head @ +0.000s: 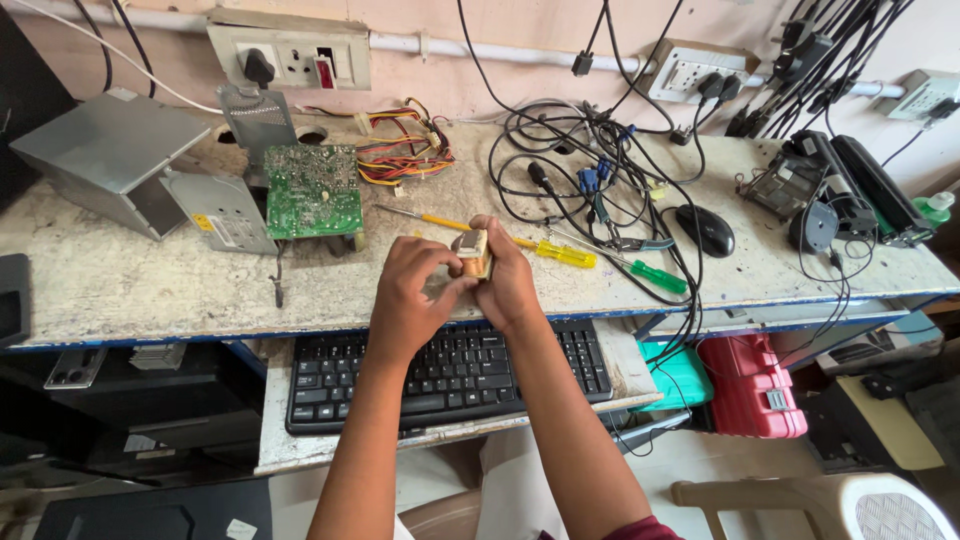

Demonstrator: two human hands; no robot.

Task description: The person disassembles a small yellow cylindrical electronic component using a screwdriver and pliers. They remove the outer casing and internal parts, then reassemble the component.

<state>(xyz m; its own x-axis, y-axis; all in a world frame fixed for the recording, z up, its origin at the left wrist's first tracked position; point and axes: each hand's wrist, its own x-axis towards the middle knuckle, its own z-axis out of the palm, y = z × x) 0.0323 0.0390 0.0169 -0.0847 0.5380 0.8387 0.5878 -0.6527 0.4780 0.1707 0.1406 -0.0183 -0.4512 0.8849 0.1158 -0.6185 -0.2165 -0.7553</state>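
Both hands are raised together over the front edge of the worn, speckled grey workbench (120, 280), just above the black computer keyboard (450, 372) on its pull-out shelf. Left hand (412, 292): fingers curled, thumb and fingertips pressed against a small boxy component with a tan body and a metal frame (473, 252). Right hand (510, 282): closed round the same component from the other side, fingers wrapped over its top. The component is thus pinched between the two hands, clear of the bench surface; finer details of it are too small to tell. Behind the hands on the workbench: a yellow-handled screwdriver (555, 252) lying flat, just right of the component, and a second one with a green handle (655, 276) further right. Left of the hands, a green printed circuit board (313, 190) sits propped by an opened grey sheet-metal casing (110, 160), with a bundle of red, yellow and orange wires (405, 150) trailing behind the board. Right of the screwdrivers, a black computer mouse (706, 230) lies among a tangle of black cables (590, 150). At the far right end of the workbench, a black elongated device with exposed parts (840, 190). Below the bench to the right of the keyboard, a red plastic case (750, 385).
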